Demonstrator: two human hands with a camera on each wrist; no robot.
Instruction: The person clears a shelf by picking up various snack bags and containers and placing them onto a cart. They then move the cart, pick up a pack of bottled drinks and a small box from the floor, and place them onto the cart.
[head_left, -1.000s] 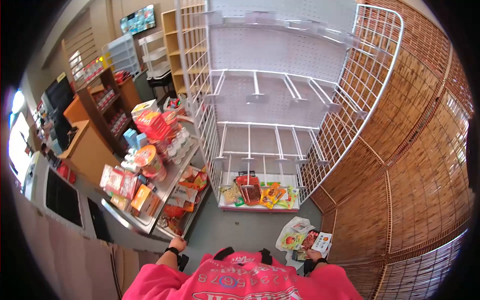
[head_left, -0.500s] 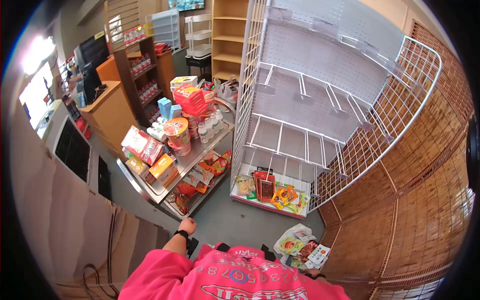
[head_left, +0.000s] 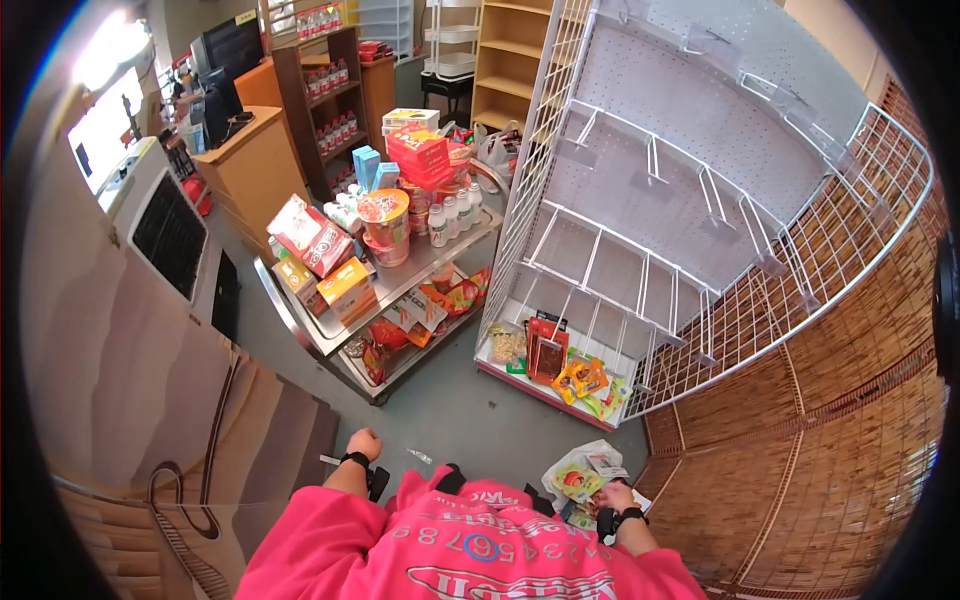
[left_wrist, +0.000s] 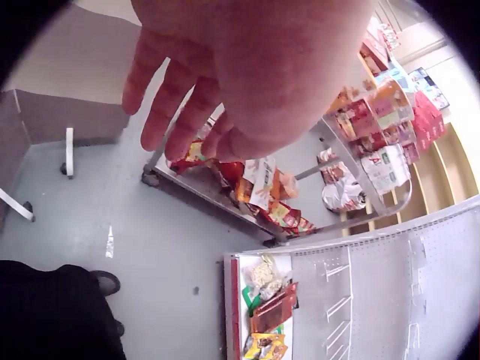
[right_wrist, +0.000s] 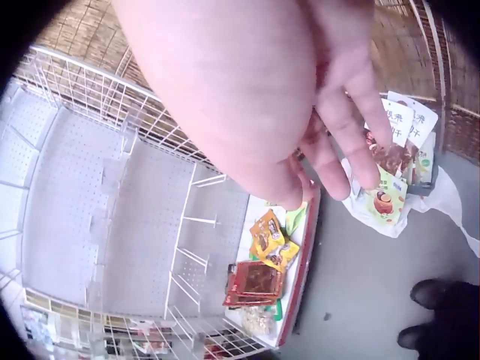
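My left hand (head_left: pixel 366 443) hangs over the floor in front of the cart, holding nothing; in the left wrist view its fingers (left_wrist: pixel 176 112) are loosely extended. My right hand (head_left: pixel 615 495) is over the snack packets at the lower right, fingers extended and spread in the right wrist view. Under it a white plastic bag (right_wrist: pixel 442 206) lies spread on the floor, bearing a green snack packet (right_wrist: pixel 384 199) and white-topped packets (right_wrist: pixel 401 120) with reddish contents. Red packets (head_left: pixel 547 355) and yellow packets (head_left: pixel 580 378) lie on the bottom shelf (head_left: pixel 520 385) of the display rack.
The rack's wire side panel (head_left: pixel 800 310) and bare hooks (head_left: pixel 720 190) rise ahead. A metal cart (head_left: pixel 330 335) loaded with boxes, bottles and noodle cups stands left of it. A woven screen (head_left: pixel 800 450) bounds the right side, a draped cloth (head_left: pixel 130 400) the left.
The head view has swung left, so the cart and rack sit further right. My right hand, mostly hidden half a second ago, now shows over the packets on the bag.
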